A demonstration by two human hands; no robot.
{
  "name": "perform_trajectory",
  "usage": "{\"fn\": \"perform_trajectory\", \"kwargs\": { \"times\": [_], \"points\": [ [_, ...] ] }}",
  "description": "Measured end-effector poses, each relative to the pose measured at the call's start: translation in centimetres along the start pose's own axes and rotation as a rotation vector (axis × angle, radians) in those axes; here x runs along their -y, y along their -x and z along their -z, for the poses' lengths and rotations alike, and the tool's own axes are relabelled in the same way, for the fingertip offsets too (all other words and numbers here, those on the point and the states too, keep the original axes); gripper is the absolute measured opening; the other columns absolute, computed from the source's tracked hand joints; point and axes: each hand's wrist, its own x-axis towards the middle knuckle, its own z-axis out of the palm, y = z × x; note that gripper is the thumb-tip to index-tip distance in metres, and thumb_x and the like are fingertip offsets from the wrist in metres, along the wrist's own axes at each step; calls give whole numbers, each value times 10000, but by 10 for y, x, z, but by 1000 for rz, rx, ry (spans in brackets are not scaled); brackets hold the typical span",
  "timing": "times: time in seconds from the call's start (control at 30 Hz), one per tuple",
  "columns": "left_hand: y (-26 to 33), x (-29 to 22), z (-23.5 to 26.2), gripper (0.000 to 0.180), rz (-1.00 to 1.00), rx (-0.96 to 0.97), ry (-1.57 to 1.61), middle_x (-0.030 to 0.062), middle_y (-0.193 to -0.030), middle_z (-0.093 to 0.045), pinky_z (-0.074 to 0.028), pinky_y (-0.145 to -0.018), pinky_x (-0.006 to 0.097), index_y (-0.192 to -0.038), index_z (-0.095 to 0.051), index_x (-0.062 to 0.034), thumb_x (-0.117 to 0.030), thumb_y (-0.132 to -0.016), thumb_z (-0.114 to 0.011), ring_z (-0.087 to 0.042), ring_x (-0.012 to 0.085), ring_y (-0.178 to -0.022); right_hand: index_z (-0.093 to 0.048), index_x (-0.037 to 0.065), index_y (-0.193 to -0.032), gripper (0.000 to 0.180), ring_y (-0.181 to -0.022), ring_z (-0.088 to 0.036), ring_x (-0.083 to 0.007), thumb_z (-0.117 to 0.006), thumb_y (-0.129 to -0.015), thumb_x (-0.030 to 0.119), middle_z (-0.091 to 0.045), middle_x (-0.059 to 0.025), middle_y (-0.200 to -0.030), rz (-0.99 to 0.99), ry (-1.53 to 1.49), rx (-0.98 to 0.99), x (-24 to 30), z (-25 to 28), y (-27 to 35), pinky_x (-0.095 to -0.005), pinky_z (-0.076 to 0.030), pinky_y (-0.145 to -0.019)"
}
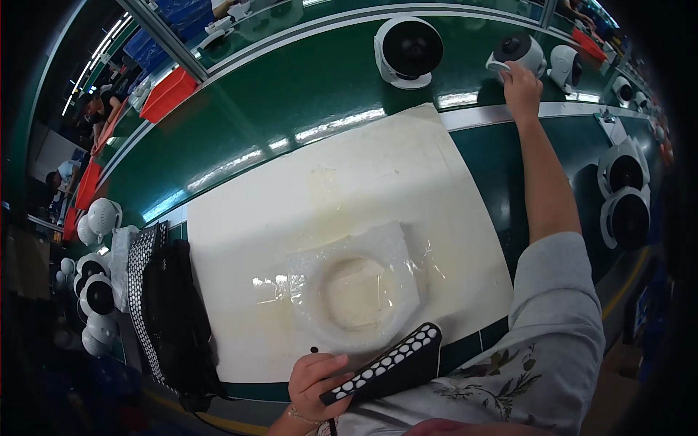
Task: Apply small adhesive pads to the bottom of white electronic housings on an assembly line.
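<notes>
My left hand (314, 379) is at the near edge of the table, closed on a flat black grille piece with white oval holes (389, 363) that slants up to the right. My right hand (520, 81) is stretched far out over the green conveyor (291, 94), its fingers gripping a white round fan unit (518, 52). Between the hands, a ring-shaped white part wrapped in clear plastic (356, 291) lies on the cream work mat (291, 203).
A second white fan with a dark round face (408, 51) stands on the conveyor. More white fan units are at the right (624, 196) and lower left (94, 291). A stack of black grilles (167, 305) sits left of the mat. Orange bins (169, 93) and other workers are at far left.
</notes>
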Motion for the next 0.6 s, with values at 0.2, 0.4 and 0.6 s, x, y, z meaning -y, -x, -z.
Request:
{"fn": "perform_trajectory", "kwargs": {
  "times": [0.2, 0.4, 0.6],
  "points": [
    [-2, -5, 1, 351, -70, -4, 94, 97, -980, -618, -462, -661, 335, -831, -615, -24, -70, -486, -666, -587, 245, -791, -565, 13, -975, 258, -642, -554, -134, -524, -870, 245, -597, -11, -764, -40, -1006, 68, 73, 153, 39, -254, -426, -565],
    [-7, -6, 0, 293, -157, -58, 126, 157, -824, -627, -478, -551, 312, -772, -505, -11, 23, -565, -710, -599, 244, -655, -582, 2, -950, 226, -777, -506, -59, -496, -894, 204, -578, -8, -830, -109, -1698, 863, 161, 266, 91, -193, -405, -714],
    [1, -12, 1, 263, -2, -70, 166, 143, -828, -623, -472, -646, 275, -868, -553, 20, 13, -640, -684, -606, 220, -718, -547, -4, -937, 318, -693, -451, -38, -408, -926, 282, -527, 4, -793, 119, -1561, 1050, 185, 295, 123, -193, -390, -643]
  ]
}}
